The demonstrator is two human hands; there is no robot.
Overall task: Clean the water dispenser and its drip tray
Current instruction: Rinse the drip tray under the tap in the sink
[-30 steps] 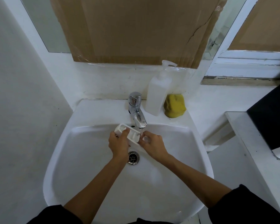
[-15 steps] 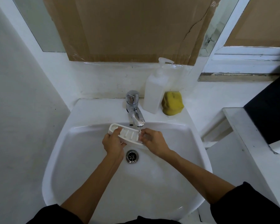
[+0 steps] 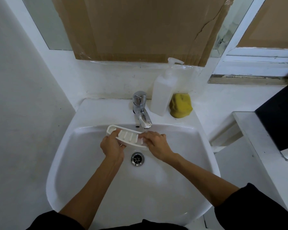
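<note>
White plastic drip tray point(image 3: 125, 136) sits over the sink's point(image 3: 93, 171) back edge, under the tap point(image 3: 142, 117). Left hand point(image 3: 112, 147) pinches its left end, right hand point(image 3: 156, 144) fingers curl around the right. I'd tilt it so water runs along those slots.

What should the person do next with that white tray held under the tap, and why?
Probably rub along the drip tray with the right hand while the left hand steadies it. Both hands hold it over the sink just below the tap; the yellow sponge lies unused.
</note>
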